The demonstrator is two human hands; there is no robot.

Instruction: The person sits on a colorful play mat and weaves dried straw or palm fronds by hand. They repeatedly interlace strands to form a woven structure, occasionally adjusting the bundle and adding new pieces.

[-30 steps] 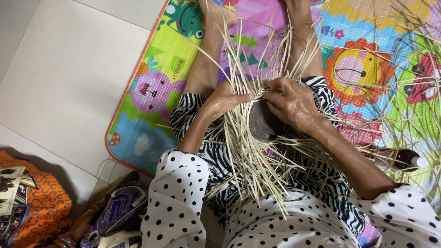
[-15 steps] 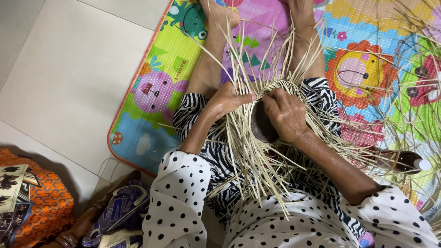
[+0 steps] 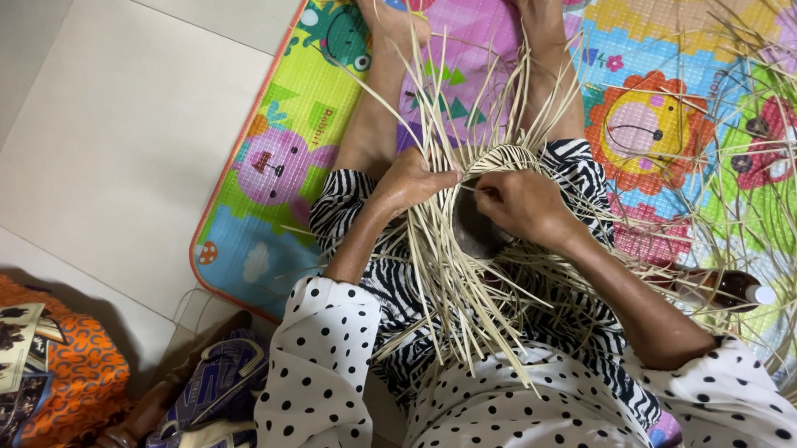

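Left hand pinches pale straw strands at the woven rim; right hand grips strands just beside it. Half-woven straw piece sits on lap, above colourful play mat.

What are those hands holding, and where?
Both the left hand and right hand grip a half-woven straw piece at its curved woven rim, pinching individual strands.

Pale tiled floor toward 10 o'clock; bright cartoon play mat at 12; orange patterned cloth at 8.
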